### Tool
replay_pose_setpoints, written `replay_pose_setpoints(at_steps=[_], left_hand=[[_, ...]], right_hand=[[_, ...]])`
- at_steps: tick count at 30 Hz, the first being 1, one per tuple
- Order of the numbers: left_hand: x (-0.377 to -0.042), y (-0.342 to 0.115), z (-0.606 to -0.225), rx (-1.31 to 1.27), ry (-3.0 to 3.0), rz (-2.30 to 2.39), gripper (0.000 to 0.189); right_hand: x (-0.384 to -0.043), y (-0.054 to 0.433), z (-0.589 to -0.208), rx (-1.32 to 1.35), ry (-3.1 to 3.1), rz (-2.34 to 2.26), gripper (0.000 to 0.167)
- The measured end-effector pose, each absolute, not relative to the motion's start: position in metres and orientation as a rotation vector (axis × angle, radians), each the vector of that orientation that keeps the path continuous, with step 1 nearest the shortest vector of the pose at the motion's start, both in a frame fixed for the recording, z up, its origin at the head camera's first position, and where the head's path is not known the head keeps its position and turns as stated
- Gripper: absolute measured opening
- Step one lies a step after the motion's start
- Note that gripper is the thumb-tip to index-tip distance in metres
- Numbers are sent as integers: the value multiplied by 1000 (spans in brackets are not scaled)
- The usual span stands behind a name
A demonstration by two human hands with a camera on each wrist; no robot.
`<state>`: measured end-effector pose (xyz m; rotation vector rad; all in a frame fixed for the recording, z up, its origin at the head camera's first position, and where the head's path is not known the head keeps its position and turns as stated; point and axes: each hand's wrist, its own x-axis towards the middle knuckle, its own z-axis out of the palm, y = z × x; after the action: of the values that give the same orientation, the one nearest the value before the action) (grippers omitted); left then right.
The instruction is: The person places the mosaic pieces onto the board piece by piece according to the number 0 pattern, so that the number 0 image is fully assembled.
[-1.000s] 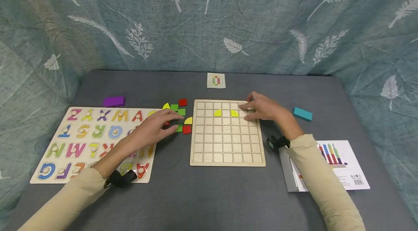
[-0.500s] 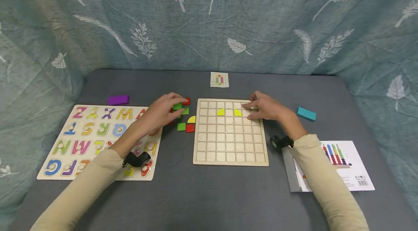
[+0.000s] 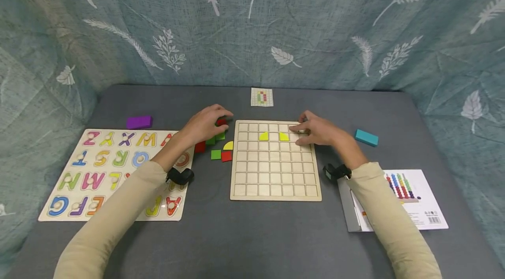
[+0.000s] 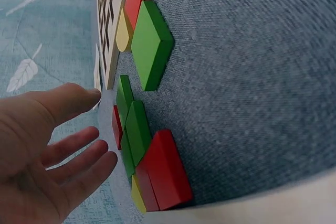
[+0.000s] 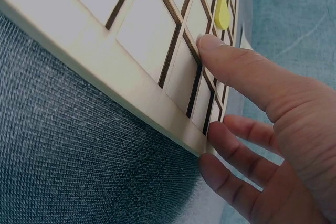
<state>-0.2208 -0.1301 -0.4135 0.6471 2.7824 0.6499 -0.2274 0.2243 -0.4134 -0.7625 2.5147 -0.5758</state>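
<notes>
My left hand point(image 3: 207, 123) hovers over a loose cluster of coloured tiles left of the wooden grid board point(image 3: 276, 198). Its thumb and fingers are apart, with nothing between them in the left wrist view. Below it lie a red square tile point(image 3: 222, 121), green tiles point(image 4: 139, 135) and another red tile point(image 4: 167, 174). Nearer me are a green tile point(image 3: 215, 154), a red tile point(image 3: 226, 156) and a yellow rounded tile point(image 3: 228, 145). My right hand point(image 3: 317, 129) rests at the board's upper right corner, fingers loosely bent. Two yellow quarter-round tiles point(image 3: 263, 136) sit in the grid.
An alphabet puzzle board point(image 3: 110, 182) lies at left under my left forearm. A patterned card point(image 3: 262, 97) is behind the grid. A purple block point(image 3: 139, 122) stands at back left, a teal block point(image 3: 366, 137) at right. My right sleeve crosses a white box point(image 3: 426, 200).
My left hand has moved away from me and to the right, across the tiles toward the farthest red one. The right hand has stayed at the board's corner.
</notes>
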Motion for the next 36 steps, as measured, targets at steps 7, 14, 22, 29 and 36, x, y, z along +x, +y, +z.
replay_pose_setpoints(at_steps=[7, 14, 22, 29, 36], left_hand=[[-220, -129, -416, 659, 2779, 645, 42], [-221, -131, -418, 636, 2770, 660, 42], [-224, -132, -418, 638, 2762, 647, 41], [-225, -134, -418, 675, 2740, 627, 37], [-227, -134, -415, 687, 2734, 542, 31]], right_hand=[[-228, 224, -416, -770, 2505, -603, 50], [-227, 225, -415, -783, 2508, -602, 50], [-227, 225, -415, -783, 2509, -608, 50], [-228, 226, -416, -807, 2502, -609, 50], [-228, 225, -415, -795, 2502, -609, 50]])
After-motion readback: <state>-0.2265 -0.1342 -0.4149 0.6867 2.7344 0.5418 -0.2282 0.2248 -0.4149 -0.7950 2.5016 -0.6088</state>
